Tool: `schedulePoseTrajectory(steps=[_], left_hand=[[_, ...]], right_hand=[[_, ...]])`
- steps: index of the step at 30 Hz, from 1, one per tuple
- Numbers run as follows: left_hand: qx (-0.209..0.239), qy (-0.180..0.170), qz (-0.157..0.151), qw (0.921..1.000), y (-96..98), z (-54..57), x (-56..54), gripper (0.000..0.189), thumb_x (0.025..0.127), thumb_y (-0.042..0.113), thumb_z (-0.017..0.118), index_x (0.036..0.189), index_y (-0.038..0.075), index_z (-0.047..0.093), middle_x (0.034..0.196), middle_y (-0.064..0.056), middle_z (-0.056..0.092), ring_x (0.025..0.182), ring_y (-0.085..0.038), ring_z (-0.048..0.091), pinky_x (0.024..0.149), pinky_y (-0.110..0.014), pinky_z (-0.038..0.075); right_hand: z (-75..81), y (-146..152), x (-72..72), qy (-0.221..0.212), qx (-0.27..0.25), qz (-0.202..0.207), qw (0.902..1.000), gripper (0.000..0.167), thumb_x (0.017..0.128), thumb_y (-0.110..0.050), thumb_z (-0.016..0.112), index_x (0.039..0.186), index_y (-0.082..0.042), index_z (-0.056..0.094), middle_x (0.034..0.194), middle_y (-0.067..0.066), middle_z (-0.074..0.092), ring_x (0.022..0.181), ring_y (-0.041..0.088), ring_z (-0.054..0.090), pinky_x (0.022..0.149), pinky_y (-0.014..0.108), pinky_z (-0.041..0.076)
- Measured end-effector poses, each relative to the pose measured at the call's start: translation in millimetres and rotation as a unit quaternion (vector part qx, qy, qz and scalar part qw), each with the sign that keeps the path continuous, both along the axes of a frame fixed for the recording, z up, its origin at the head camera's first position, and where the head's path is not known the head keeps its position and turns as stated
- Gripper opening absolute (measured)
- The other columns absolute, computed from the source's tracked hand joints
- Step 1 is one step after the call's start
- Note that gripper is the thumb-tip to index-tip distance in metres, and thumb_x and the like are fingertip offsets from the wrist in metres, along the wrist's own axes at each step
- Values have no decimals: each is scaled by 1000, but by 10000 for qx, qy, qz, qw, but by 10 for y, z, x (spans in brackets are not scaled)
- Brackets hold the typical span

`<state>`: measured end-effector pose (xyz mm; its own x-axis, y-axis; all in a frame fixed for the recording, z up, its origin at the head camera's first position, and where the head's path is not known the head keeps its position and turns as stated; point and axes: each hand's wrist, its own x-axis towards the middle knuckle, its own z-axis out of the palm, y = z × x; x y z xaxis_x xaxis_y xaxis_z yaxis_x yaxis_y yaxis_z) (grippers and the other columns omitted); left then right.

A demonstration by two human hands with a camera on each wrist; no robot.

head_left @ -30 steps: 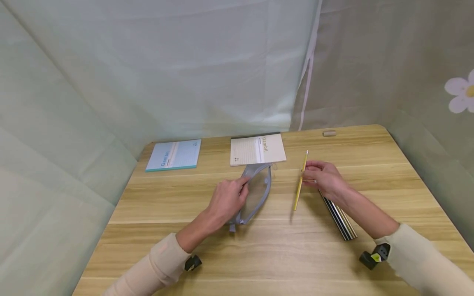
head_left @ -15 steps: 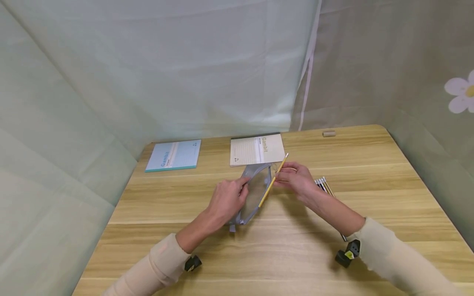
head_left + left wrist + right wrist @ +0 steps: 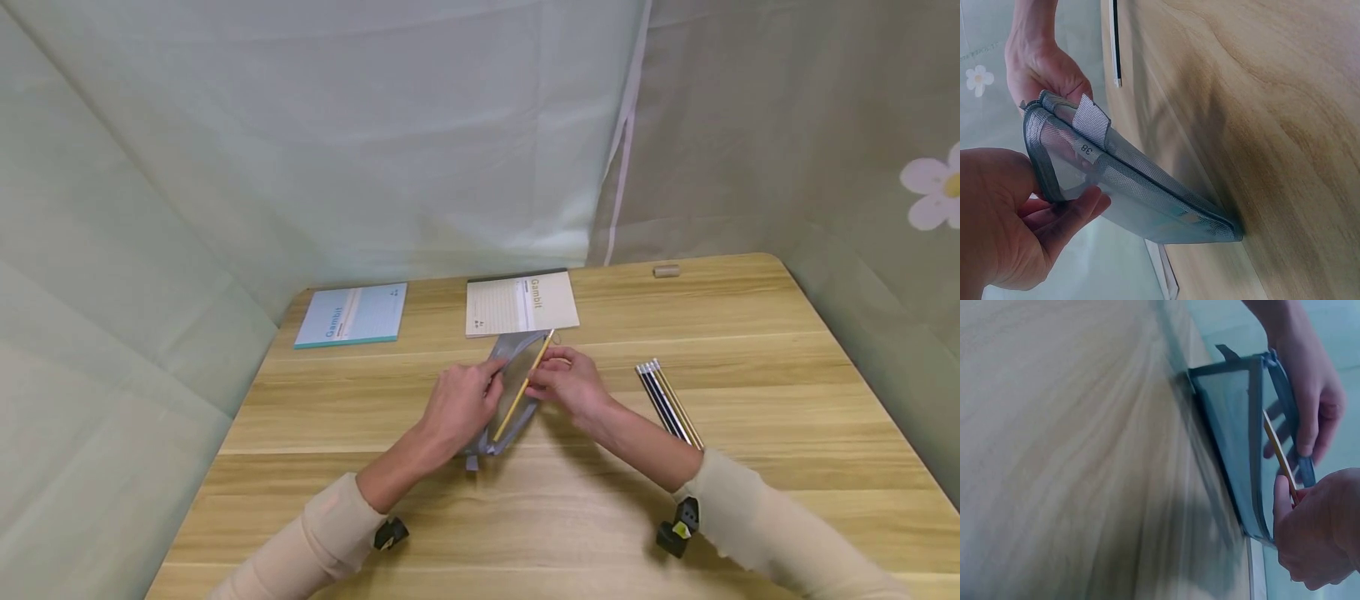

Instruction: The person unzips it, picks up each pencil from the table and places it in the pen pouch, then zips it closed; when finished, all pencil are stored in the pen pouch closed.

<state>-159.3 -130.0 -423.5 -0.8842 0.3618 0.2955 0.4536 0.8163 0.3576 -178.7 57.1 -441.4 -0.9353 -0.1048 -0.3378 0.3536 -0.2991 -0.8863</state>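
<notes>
A grey see-through mesh pencil case [image 3: 1129, 187] stands on the table with its zipped mouth spread apart. My left hand [image 3: 462, 404] pinches one edge of that mouth between thumb and fingers. In my right hand [image 3: 567, 383] is a yellow pencil [image 3: 517, 400], held slantwise along the opening. The right wrist view shows the pencil [image 3: 1279, 447] between the two sides of the mouth, its lower end inside the case. Right of the right hand, a row of several black, white and gold pencils [image 3: 666, 404] lies on the table.
A blue notebook [image 3: 352, 315] lies at the back left of the wooden table [image 3: 570, 533]. Directly behind the pencil case is a cream notebook [image 3: 517, 304]. A small brown cylinder [image 3: 666, 271] lies near the back right edge. Curtains hang around the table.
My right hand has carried the yellow pencil left from beside the pencil row to the pencil case's mouth. My left hand keeps its hold on the case.
</notes>
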Motion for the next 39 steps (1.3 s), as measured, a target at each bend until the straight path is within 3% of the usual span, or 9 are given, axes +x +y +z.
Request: schedulePoseTrajectory(steps=[16,24,30,39], left_hand=[[-18,-134,18,9999,-7,-2,7,27,100,7,67,125,2,77,81,-10,75,43,-3,42,36,-19,33],[-2,-84,39,10000,-19,5,15,26,100,6,67,123,2,78,74,-7,71,44,-4,42,37,-20,33],[0,-85,21,10000,-26,-8,3,24,101,6,68,122,2,78,76,-8,73,45,-3,45,37,-18,35],[92,-24,20,10000,-26,-14,-2,24,101,5,67,122,2,78,84,-9,77,48,-4,50,39,-18,37]], right_hand=[[-58,-168,112,-163,42,76,9998,42,92,21,64,129,12,48,107,21,65,75,18,72,75,30,63],[-40,-191,126,185,510,256,9982,45,97,13,64,140,13,50,113,26,66,77,21,71,75,32,64],[2,-133,173,380,743,252,9962,44,99,9,64,142,11,52,116,20,59,85,27,70,78,37,64],[64,175,207,730,1121,156,9909,43,99,3,64,141,6,59,132,27,62,108,30,68,100,46,57]])
